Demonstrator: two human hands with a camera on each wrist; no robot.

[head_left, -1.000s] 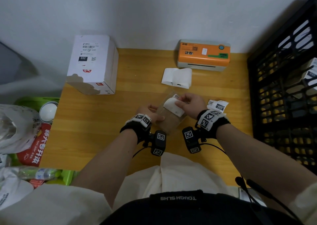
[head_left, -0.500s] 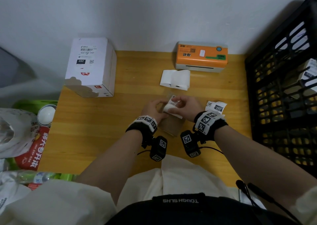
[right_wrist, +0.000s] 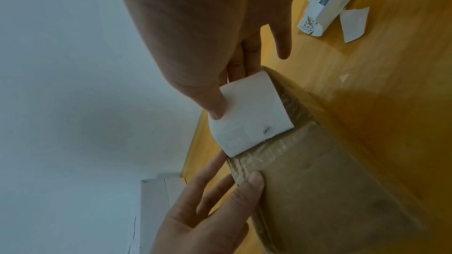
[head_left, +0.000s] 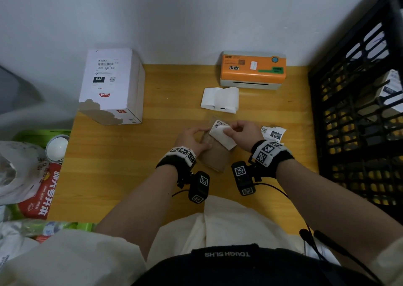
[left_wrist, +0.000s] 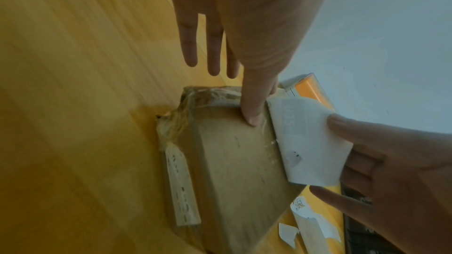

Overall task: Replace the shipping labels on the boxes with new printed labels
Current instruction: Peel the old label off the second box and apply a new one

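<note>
A small brown cardboard box [head_left: 214,157] lies on the wooden table [head_left: 122,165] in front of me. A white shipping label [head_left: 222,136] is stuck on the box's far end, its near part lifted and folded back, blank side up. My right hand [head_left: 232,130] pinches that loose flap between thumb and fingers. The wrist views show the label [right_wrist: 252,119] curling off the taped box [right_wrist: 330,190]. My left hand [head_left: 201,137] steadies the box [left_wrist: 234,171]: its thumb [left_wrist: 252,115] presses on the top beside the label [left_wrist: 308,148], and the other fingers are straight.
An orange label printer [head_left: 253,69] stands at the back, with blank white labels [head_left: 220,100] before it. A crumpled printed label [head_left: 273,134] lies right of my right hand. A white box [head_left: 111,84] stands back left. A black crate [head_left: 359,115] walls the right side.
The label's printed far end now shows beyond the folded-back flap. My left hand has slid up along the box's left side, its thumb now beside the label.
</note>
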